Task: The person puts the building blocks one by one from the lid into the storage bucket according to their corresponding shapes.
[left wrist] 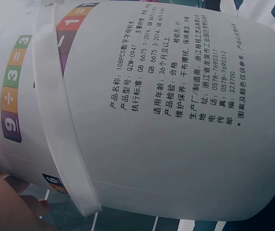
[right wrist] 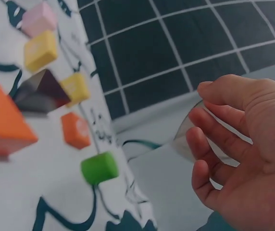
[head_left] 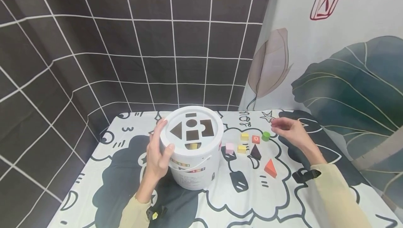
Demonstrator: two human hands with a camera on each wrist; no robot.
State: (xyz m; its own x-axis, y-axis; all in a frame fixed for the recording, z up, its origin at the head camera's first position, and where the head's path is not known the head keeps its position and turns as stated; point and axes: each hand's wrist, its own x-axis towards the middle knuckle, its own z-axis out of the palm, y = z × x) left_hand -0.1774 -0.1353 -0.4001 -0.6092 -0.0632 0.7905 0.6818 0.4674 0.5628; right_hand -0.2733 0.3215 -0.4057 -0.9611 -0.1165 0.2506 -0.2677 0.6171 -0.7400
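A white bucket [head_left: 195, 177] stands upright on the table, its lid cut with shaped holes. My left hand [head_left: 157, 154] holds the lid's left rim, thumb at the near side. Inside the nearest hole a yellow block [head_left: 193, 146] shows. Off to the right, my right hand [head_left: 292, 131] hovers with loosely bent fingers and nothing in them. Nearest to it is a green cylinder block [head_left: 266, 136]. Beside that lie a red-orange block marked 0 [head_left: 256, 139], two yellow blocks [right wrist: 40, 51], a pink block [head_left: 229, 148], a dark triangular block [head_left: 255, 152] and an orange triangular block [head_left: 270, 168].
A white cloth with black cartoon drawings [head_left: 226, 207] covers the table. Behind and to the left hangs a dark grid-patterned curtain [head_left: 151, 42]. A leaf-patterned curtain [head_left: 355, 74] hangs at the right. The bucket's white handle [left wrist: 60, 115] hangs down its near side.
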